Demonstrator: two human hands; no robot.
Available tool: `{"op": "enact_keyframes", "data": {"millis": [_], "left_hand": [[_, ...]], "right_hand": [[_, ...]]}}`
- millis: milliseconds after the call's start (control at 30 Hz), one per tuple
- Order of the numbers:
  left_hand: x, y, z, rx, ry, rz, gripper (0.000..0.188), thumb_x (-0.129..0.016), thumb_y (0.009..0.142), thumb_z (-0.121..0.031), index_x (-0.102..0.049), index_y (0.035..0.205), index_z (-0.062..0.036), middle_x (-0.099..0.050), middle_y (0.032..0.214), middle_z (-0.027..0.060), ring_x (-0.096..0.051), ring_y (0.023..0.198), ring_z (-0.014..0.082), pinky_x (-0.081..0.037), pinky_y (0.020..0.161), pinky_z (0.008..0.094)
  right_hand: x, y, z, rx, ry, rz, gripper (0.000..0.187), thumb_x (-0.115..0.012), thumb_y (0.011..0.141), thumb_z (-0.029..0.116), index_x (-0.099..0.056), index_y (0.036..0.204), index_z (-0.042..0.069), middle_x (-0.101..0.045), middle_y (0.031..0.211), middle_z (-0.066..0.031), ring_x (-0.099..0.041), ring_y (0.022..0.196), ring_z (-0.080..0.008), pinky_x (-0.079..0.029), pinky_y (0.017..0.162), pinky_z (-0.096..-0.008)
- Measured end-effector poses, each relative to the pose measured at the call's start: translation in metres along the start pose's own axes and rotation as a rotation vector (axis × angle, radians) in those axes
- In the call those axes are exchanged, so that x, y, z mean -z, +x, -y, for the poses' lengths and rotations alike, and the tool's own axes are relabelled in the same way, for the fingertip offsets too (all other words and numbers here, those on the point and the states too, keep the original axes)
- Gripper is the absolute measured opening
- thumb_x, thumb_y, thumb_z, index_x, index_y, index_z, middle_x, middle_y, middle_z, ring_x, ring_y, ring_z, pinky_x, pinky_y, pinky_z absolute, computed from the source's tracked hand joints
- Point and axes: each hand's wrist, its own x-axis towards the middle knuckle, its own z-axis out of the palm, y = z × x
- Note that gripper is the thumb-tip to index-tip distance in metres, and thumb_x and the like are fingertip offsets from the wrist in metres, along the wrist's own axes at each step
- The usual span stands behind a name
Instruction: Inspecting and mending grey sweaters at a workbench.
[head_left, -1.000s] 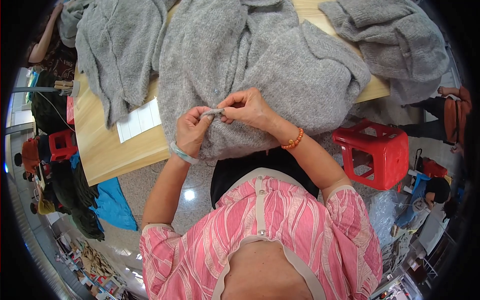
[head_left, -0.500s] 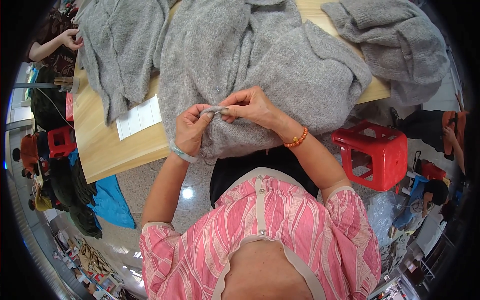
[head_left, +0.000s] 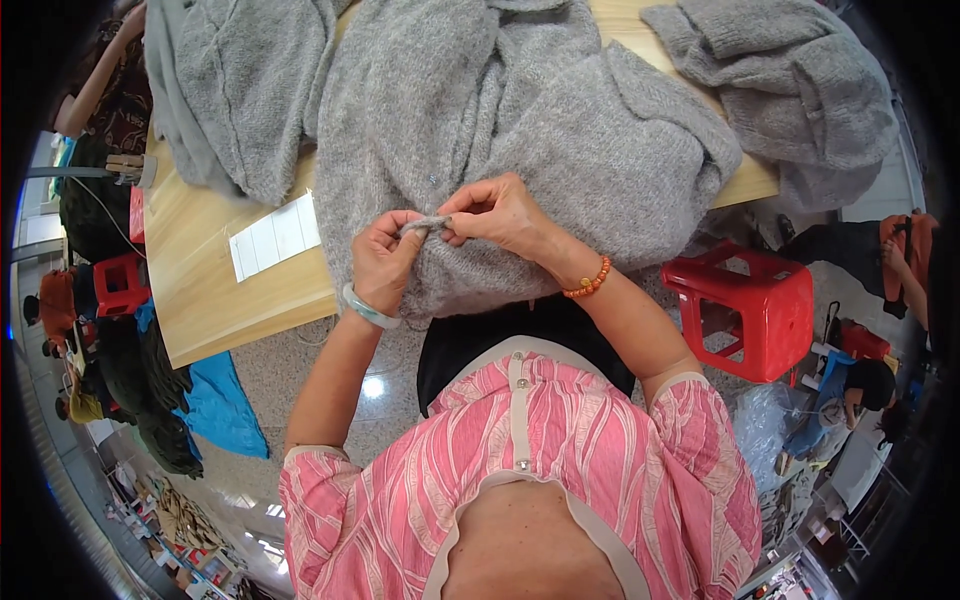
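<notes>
A grey knitted garment lies over the table's front edge and hangs toward my lap. My left hand pinches a small fold of its knit between thumb and fingers. Close beside it, my right hand grips the same fold with thumb and forefinger, so the fingertips of both hands almost meet. Whether a needle or thread sits between the right fingertips is too small to tell.
More grey knitwear lies at the table's far left, and another grey pile at the right. A paper sheet rests on the wooden table. A red stool stands right; a co-worker's arm shows far left.
My hands stay nearly still on the fold. At the far left, the co-worker's arm has lifted away, and the lower edge of the knitwear there has shifted up the table.
</notes>
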Motion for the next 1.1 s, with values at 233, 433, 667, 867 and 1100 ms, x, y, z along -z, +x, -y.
{"op": "enact_keyframes", "data": {"millis": [233, 433, 667, 867, 1100], "left_hand": [[-0.0068, -0.0013, 0.0000, -0.039, 0.046, -0.048, 0.013, -0.059, 0.088, -0.001, -0.061, 0.100, 0.0029, -0.062, 0.088, 0.0012, -0.053, 0.077, 0.0039, -0.042, 0.070, 0.0169], [-0.0017, 0.0065, 0.0079, 0.046, -0.197, -0.038, 0.013, -0.060, 0.087, -0.001, -0.061, 0.099, 0.0036, -0.062, 0.090, 0.0025, -0.055, 0.079, 0.0051, -0.043, 0.072, 0.0176], [-0.0034, 0.0044, 0.0056, 0.037, -0.234, -0.022, 0.014, -0.061, 0.086, 0.000, -0.061, 0.100, 0.0039, -0.064, 0.092, 0.0045, -0.058, 0.082, 0.0075, -0.044, 0.075, 0.0192], [-0.0028, 0.0042, 0.0062, 0.022, -0.274, -0.072, 0.014, -0.063, 0.084, 0.001, -0.063, 0.099, 0.0031, -0.065, 0.091, 0.0048, -0.058, 0.081, 0.0079, -0.045, 0.075, 0.0193], [0.0016, 0.0053, 0.0031, 0.039, -0.274, -0.076, 0.014, -0.063, 0.083, 0.002, -0.064, 0.097, 0.0031, -0.066, 0.090, 0.0057, -0.059, 0.080, 0.0084, -0.046, 0.075, 0.0196]], "right_hand": [[0.0002, 0.0004, 0.0029, -0.035, 0.082, -0.043, 0.014, -0.064, 0.079, 0.000, -0.067, 0.091, -0.007, -0.068, 0.079, -0.0124, -0.066, 0.069, -0.0153, -0.055, 0.066, -0.0257], [-0.0014, 0.0010, 0.0022, 0.004, 0.017, -0.060, 0.014, -0.063, 0.079, -0.001, -0.067, 0.091, -0.006, -0.068, 0.078, -0.0117, -0.066, 0.070, -0.0141, -0.055, 0.067, -0.0254], [0.0010, 0.0022, 0.0018, -0.015, 0.016, -0.052, 0.014, -0.063, 0.079, -0.001, -0.067, 0.091, -0.006, -0.068, 0.080, -0.0113, -0.065, 0.071, -0.0135, -0.054, 0.068, -0.0250], [0.0037, 0.0028, 0.0005, -0.044, 0.122, -0.012, 0.016, -0.064, 0.082, 0.001, -0.066, 0.096, -0.007, -0.067, 0.083, -0.0114, -0.065, 0.073, -0.0137, -0.053, 0.070, -0.0249], [0.0027, 0.0033, -0.0054, 0.053, -0.047, 0.029, 0.018, -0.068, 0.082, 0.004, -0.067, 0.098, -0.005, -0.067, 0.087, -0.0074, -0.062, 0.077, -0.0102, -0.051, 0.070, -0.0221]]}}
